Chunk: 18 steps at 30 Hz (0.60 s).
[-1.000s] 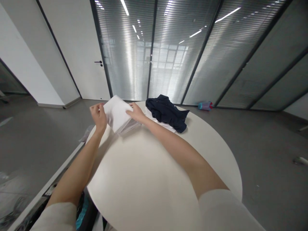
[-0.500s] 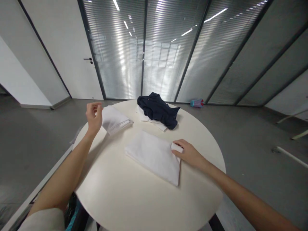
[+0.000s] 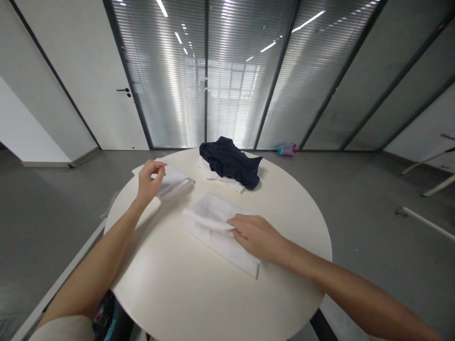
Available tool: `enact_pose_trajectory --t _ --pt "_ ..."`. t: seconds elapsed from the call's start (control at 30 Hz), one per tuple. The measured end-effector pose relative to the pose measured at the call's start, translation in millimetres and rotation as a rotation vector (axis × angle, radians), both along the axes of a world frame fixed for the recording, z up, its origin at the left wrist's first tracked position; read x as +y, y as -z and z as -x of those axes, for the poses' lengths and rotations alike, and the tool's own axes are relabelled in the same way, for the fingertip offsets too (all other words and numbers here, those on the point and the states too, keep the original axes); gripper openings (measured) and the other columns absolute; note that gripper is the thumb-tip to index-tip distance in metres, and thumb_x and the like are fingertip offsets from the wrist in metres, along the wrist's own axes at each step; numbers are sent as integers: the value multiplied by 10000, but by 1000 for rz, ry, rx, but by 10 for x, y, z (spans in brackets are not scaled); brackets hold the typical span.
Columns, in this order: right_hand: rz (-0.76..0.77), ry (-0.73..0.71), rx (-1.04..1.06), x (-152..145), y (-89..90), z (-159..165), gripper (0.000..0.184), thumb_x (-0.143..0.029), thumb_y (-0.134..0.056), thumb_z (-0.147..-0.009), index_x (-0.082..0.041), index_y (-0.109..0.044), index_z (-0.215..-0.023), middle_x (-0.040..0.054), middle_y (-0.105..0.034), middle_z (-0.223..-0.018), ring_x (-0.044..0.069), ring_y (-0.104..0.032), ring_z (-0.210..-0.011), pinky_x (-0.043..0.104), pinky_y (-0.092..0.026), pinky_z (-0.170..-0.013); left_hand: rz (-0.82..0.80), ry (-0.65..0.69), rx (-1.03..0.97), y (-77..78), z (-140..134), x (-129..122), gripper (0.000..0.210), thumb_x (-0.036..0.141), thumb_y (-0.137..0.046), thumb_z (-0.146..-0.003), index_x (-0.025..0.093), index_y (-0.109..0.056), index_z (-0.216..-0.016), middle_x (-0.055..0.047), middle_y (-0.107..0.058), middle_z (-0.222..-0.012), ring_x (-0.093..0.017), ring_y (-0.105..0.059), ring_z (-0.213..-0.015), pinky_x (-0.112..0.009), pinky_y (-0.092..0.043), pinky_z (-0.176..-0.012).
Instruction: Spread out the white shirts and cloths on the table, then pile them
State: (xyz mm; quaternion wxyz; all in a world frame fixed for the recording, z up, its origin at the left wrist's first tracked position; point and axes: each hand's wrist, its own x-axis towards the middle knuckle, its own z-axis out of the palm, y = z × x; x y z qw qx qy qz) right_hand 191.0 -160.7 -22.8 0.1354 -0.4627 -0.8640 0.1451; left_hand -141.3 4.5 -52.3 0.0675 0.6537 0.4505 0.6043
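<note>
The right hand [image 3: 258, 237] is lying closest, palm down on a folded white cloth [image 3: 216, 232] in the middle of the round white table [image 3: 199, 293]. Its fingers [image 3: 236, 223] are stretching out nearly flat and pressing on a raised fold of the cloth — the cloth is sitting under the fingertips and spreading out to the left of them, not pinched between them.

A little farther away, on the left side of the table, the left hand [image 3: 149, 180] is hanging over a stack of white cloths [image 3: 170, 179]. Its fingers are curling in toward the thumb — whether they are gripping the top cloth is too hard to tell.

At the far edge, a dark blue garment [image 3: 229, 161] is lying crumpled on top of another white cloth [image 3: 222, 180]. On the floor past the table, a small bottle [image 3: 287, 149] is lying on its side by the glass wall.
</note>
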Motion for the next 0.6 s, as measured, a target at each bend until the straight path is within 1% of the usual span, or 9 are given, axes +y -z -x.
enact_pose_trajectory --t 0.1,0.17,0.23,0.3,0.33,0.4,0.47,0.53,0.6 --pt "157 167 412 168 -358 -269 239 -364 -544 -903 -217 -725 -955 56 -733 -910 223 -681 -792 317 -518 -685 63 80 68 9 -63 -28 175 324 -555 -845 202 -675 -880 -31 -634 -865 -130 -629 -656 -248 -490 -575" --pt "279 289 628 254 -515 -558 303 -454 -644 -829 -223 -721 -1009 58 -740 -908 232 -696 -777 305 -520 -634 112 123 97 27 -103 -32 189 341 -559 -846 204 -683 -884 -41 -656 -876 -145 -634 -671 -260 -494 -585" --pt "406 404 726 301 -528 -903 509 -457 -731 -755 -258 -658 -1217 57 -747 -913 231 -707 -750 298 -519 -595 155 160 134 42 -149 -41 198 354 -566 -842 206 -692 -883 -49 -672 -866 -163 -636 -691 -266 -490 -586" --pt "497 488 705 317 -399 -1259 690 -440 -753 -732 -292 -548 -1374 61 -749 -904 234 -711 -728 304 -523 -575 185 217 197 45 -218 -78 201 354 -570 -844 208 -702 -887 -53 -682 -854 -172 -630 -698 -269 -485 -591" --pt "520 518 647 318 -298 -1422 698 -429 -748 -729 -288 -542 -1380 72 -749 -910 239 -712 -729 316 -532 -583 191 255 234 42 -268 -113 204 353 -569 -850 208 -706 -892 -55 -686 -853 -172 -625 -695 -272 -487 -602" --pt "450 589 471 311 -70 -1666 562 -383 -733 -710 -245 -639 -1246 105 -744 -949 246 -708 -740 351 -552 -633 196 346 312 28 -417 -223 214 352 -562 -876 203 -708 -921 -59 -691 -870 -169 -623 -711 -276 -496 -641" --pt "226 632 316 284 124 -1741 389 -352 -684 -728 -212 -696 -1091 130 -727 -1036 251 -703 -817 387 -562 -734 204 447 380 10 -635 -388 215 330 -541 -910 192 -699 -957 -62 -697 -896 -170 -634 -754 -273 -502 -672" --pt "13 581 230 226 236 -1615 315 -369 -606 -808 -208 -699 -1063 125 -704 -1107 247 -688 -909 404 -552 -826 218 588 470 -8 -904 -592 206 248 -504 -927 187 -686 -1004 -62 -709 -950 -170 -656 -826 -272 -512 -725" --pt "-47 438 153 139 270 -1334 355 -417 -547 -888 -219 -677 -1152 112 -683 -1159 245 -668 -979 414 -537 -889 178 767 633 -21 -1177 -804 265 160 -488 -906 194 -671 -1095 -72 -714 -1081 -186 -669 -974 -307 -504 -876"
